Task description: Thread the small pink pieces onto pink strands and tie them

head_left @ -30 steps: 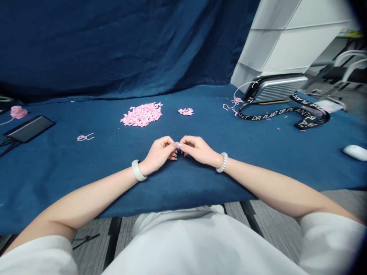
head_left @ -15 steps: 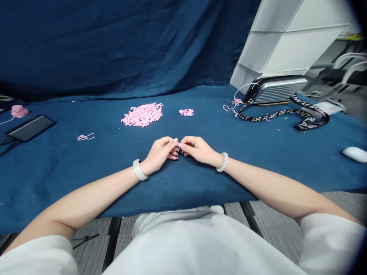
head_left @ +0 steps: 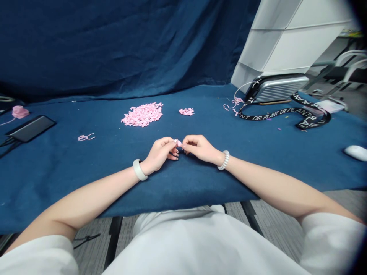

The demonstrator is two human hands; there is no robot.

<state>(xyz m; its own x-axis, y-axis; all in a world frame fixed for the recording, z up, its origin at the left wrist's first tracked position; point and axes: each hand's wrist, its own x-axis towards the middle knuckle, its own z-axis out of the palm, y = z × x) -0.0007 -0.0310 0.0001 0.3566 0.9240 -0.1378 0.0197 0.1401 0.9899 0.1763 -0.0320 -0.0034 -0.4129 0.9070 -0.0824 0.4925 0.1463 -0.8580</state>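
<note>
Between my two hands is a small pink yarn piece [head_left: 179,143], pinched from both sides over the blue tablecloth. My left hand [head_left: 162,152] grips its left end with thumb and forefinger, the other fingers curled loosely below. From the other side, my right hand [head_left: 200,148] pinches it between thumb and fingers. Most of the piece is hidden by fingertips. Beyond my hands lies a large pile of pink knotted yarn pieces [head_left: 142,114], and to its right a smaller pink yarn cluster [head_left: 186,111].
Loose pink yarn strands [head_left: 86,137] lie left of my hands. Farther left are a black power bank [head_left: 31,128] with cables and a pink yarn ball [head_left: 20,111]. At right are a black lanyard [head_left: 275,114], a silver ridged case [head_left: 282,88] and a white mouse [head_left: 356,152].
My right hand has shifted slightly up and away from my left, and more of the pink piece shows between the fingertips. My left hand has barely moved.
</note>
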